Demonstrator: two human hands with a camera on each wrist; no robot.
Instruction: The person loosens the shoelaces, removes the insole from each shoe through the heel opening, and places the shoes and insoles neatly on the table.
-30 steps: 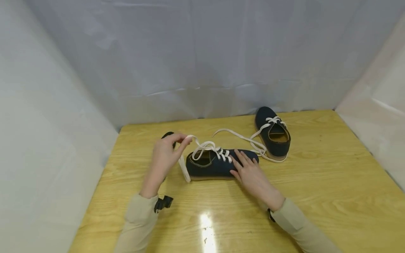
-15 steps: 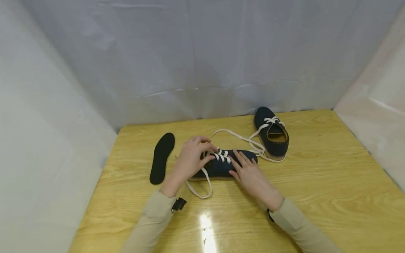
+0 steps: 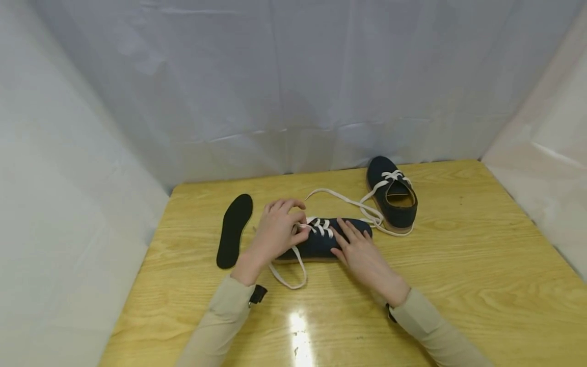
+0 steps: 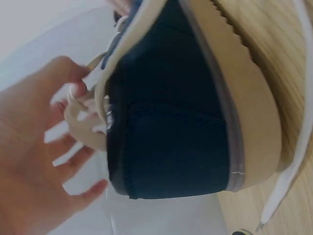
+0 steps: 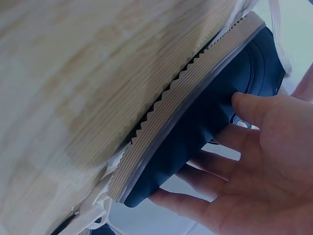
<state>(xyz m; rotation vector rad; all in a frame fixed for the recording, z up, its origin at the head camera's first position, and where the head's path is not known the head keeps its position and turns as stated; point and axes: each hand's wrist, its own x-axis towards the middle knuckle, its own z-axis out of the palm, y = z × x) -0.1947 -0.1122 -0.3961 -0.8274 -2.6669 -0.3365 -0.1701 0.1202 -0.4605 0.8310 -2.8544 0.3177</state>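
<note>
- Desk [image 3: 229,321]: yellowish wood grain, glossy, w/ glare spot up front.
- R hand [image 3: 366,259]: open, fingers spread on toe of navy shoe [image 3: 316,250].
- L hand [image 3: 276,232]: thumb + finger pinching white lace [image 4: 88,136], other fingers apart.
- Shoe: mid-desk, upright, toe to R; stitched upper, tan ribbed sole w/ zigzag edge.
- Insole [image 3: 235,232]: black, flat, L of shoe.
- 2nd shoe [image 3: 396,213]: navy, back R.
- Sheet [image 3: 275,102]: gray, creased.
</note>
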